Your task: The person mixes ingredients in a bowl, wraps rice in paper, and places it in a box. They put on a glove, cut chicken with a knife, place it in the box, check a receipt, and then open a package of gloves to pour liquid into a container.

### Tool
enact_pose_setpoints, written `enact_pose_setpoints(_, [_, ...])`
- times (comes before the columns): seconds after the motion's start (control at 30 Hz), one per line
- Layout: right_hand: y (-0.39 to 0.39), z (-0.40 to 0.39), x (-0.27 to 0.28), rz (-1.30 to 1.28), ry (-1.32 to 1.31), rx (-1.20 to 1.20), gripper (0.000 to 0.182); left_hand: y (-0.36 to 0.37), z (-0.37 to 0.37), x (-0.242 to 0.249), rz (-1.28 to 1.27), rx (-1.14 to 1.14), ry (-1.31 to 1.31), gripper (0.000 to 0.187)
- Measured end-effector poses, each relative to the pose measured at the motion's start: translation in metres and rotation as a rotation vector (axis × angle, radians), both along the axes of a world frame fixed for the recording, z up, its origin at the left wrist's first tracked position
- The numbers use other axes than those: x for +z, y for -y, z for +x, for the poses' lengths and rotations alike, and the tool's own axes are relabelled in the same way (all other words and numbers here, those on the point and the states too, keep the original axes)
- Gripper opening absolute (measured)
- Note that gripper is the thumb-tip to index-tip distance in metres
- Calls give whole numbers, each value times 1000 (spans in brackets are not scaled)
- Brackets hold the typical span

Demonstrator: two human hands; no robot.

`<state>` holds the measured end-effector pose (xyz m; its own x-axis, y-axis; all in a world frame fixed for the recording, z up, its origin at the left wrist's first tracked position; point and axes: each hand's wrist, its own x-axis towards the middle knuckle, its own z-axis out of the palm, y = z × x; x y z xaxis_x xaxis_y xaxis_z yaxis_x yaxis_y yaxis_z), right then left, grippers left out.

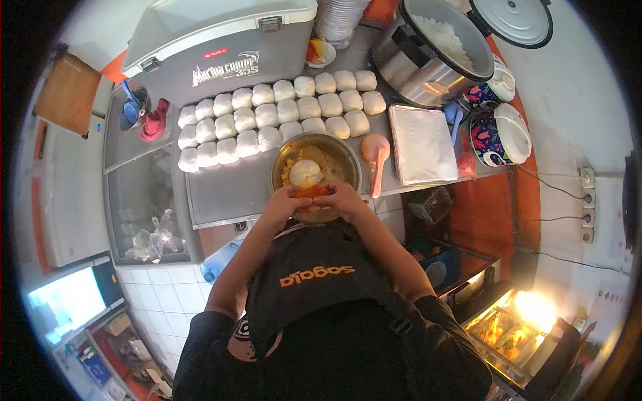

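A metal bowl (352, 160) stands at the counter's front edge, with yellow bits and a rounded white lump (305, 173) inside. Over its near side, my left hand (289, 201) and my right hand (338, 200) meet around an orange-red piece (311, 192), fingers curled against it from both sides. What the piece is cannot be made out. Behind the bowl lie rows of white wrapped bundles (265, 115). A pink rice paddle (376, 157) rests just right of the bowl, beside a stack of white paper sheets (421, 144).
A grey cooler box (234, 57) stands at the back left, and a large open rice cooker (428, 53) at the back right. Patterned pots (498, 137) sit at the right edge. A glass-topped freezer (144, 194) is on the left; a lit food display (511, 327) is lower right.
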<state>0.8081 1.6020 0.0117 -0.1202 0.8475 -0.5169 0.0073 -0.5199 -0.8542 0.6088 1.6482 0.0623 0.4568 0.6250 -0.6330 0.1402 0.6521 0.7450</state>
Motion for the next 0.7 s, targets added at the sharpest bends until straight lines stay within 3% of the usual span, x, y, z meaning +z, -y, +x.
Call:
enact_pose_setpoints(0.3, [-11, 0, 22, -295, -71, -10, 33, -7, -4, -19, -137, -10, -43, 32])
enact_pose_setpoints(0.5, [-21, 10, 17, -269, 51, 131, 27, -11, -5, -41, -218, 11, 36, 30])
enact_pose_setpoints(0.6, [-25, 11, 3, -429, -265, 9, 23, -13, -4, -55, -294, 23, 70, 29])
enact_pose_setpoints(0.7, [-32, 12, 16, -565, -304, -97, 16, -17, -5, -73, -358, 69, 85, 29])
